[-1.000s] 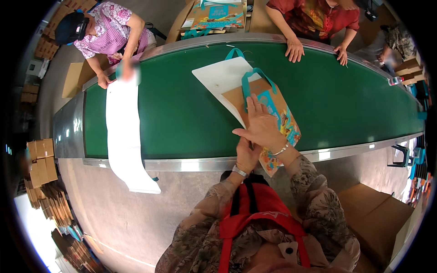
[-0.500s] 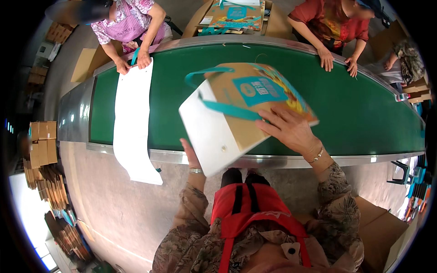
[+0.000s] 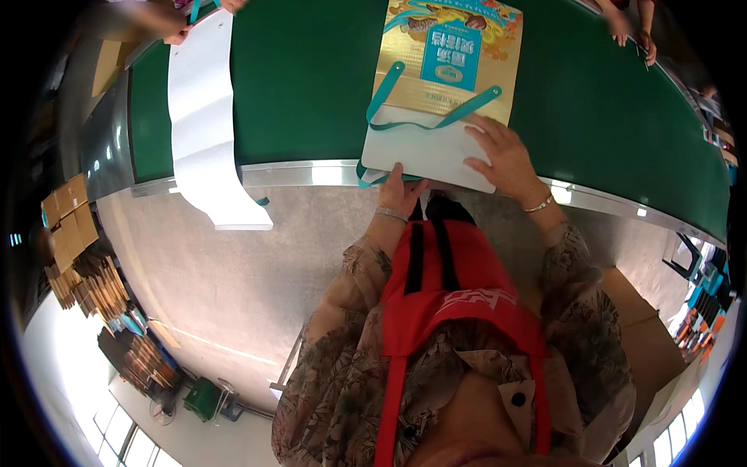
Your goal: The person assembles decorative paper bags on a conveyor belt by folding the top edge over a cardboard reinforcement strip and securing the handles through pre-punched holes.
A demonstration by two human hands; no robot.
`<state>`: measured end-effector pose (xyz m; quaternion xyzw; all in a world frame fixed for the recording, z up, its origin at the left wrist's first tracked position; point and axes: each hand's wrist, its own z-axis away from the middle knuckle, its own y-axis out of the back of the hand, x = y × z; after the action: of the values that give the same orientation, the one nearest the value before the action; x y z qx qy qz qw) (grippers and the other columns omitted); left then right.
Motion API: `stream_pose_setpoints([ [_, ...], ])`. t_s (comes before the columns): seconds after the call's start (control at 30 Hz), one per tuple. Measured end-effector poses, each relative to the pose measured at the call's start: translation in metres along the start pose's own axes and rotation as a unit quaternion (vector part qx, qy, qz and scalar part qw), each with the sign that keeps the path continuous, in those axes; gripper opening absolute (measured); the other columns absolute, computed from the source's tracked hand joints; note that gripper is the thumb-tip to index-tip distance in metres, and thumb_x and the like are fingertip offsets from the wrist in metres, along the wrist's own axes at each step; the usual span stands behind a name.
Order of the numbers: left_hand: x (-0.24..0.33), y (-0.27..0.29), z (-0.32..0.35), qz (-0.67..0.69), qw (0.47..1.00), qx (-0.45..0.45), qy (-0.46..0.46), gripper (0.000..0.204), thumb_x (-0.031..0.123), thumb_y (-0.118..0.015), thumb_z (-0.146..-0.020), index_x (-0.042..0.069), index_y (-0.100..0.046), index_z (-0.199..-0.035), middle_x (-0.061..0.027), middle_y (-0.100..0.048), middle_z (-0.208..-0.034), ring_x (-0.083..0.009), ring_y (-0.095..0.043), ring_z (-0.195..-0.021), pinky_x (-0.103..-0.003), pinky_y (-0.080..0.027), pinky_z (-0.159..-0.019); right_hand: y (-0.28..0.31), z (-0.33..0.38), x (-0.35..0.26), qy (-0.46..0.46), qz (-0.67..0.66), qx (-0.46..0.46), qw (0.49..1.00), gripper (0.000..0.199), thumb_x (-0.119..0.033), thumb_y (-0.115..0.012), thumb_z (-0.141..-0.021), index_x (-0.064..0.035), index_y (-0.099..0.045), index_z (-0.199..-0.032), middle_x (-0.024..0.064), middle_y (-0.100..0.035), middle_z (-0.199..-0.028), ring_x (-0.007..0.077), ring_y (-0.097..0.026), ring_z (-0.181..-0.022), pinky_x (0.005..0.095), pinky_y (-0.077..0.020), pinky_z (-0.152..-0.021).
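A flat gold carton gift bag (image 3: 490, 74) with a printed picture and a teal label lies across the green table in front of me. Its near part is a plain white panel (image 3: 420, 148). A teal ribbon handle (image 3: 387, 86) is riveted to the gold face and loops over the white panel. At the near edge my left hand (image 3: 400, 194) pinches the panel, thumb on top and fingers underneath. Another teal strap (image 3: 364, 177) pokes out beside it. My right hand (image 3: 504, 159) rests on the panel's right side, its fingers spread.
The green tabletop (image 3: 296, 93) has a metal edge (image 3: 319, 173). To the left, a co-worker's hands (image 3: 177, 36) hold a long white sheet (image 3: 204, 117) that hangs over the edge. Another person's hands (image 3: 634, 39) are at the far right. Flattened cartons (image 3: 97, 280) are stacked at left.
The gift bag has come down from a tilted, raised position to lie flat on the table, its white panel toward me. My right hand has shifted from the strap onto the panel. The view has tipped downward.
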<state>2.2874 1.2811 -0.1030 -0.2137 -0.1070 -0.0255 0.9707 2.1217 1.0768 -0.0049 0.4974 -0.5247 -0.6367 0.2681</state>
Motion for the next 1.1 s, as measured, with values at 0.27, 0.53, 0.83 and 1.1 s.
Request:
stream_pose_setpoints([
  [0.27,-0.022,0.003,0.037,-0.355,0.901,-0.188,-0.166,0.046,0.03,-0.073,-0.097,0.009,-0.06,-0.136,-0.0045,-0.061,-0.132,-0.0185,-0.057,-0.123,-0.038,-0.053,-0.099,-0.042,0.048,-0.016,-0.011,-0.049,-0.002,0.999,0.05,-0.025,-0.078,-0.079,-0.0139,-0.064,-0.126,0.0059,-0.062,-0.135,0.0277,-0.062,-0.116,0.0391,-0.0541,-0.091],
  [0.53,0.014,0.025,0.081,-0.595,0.801,-0.067,0.009,0.031,0.025,-0.076,-0.094,0.003,-0.067,-0.114,-0.0093,-0.073,-0.091,-0.018,-0.072,-0.076,-0.026,-0.057,-0.065,-0.04,0.071,0.002,-0.008,-0.012,-0.011,1.0,0.026,-0.012,-0.069,-0.079,-0.0137,-0.073,-0.105,0.0019,-0.065,-0.106,0.0236,-0.064,-0.099,0.037,-0.0547,-0.083],
  [0.83,-0.006,-0.041,0.048,-0.739,0.374,-0.115,-0.548,0.027,0.015,-0.082,-0.075,0.012,-0.072,-0.1,-0.0022,-0.067,-0.1,-0.0277,-0.064,-0.094,-0.043,-0.048,-0.08,-0.049,0.083,0.011,-0.053,-0.113,0.046,0.991,0.019,-0.011,-0.076,-0.079,-0.0155,-0.075,-0.098,0.0014,-0.062,-0.095,0.023,-0.062,-0.09,0.0368,-0.0532,-0.076],
  [1.1,-0.003,-0.025,0.013,-0.753,0.38,-0.159,-0.513,0.02,0.015,-0.083,-0.074,0.018,-0.077,-0.093,-0.0003,-0.066,-0.093,-0.0251,-0.063,-0.089,-0.041,-0.051,-0.075,-0.053,0.077,0.029,-0.071,-0.156,-0.002,0.985,0.009,-0.021,-0.076,-0.085,-0.0168,-0.077,-0.093,0.0006,-0.063,-0.09,0.0247,-0.061,-0.085,0.0401,-0.0516,-0.074],
])
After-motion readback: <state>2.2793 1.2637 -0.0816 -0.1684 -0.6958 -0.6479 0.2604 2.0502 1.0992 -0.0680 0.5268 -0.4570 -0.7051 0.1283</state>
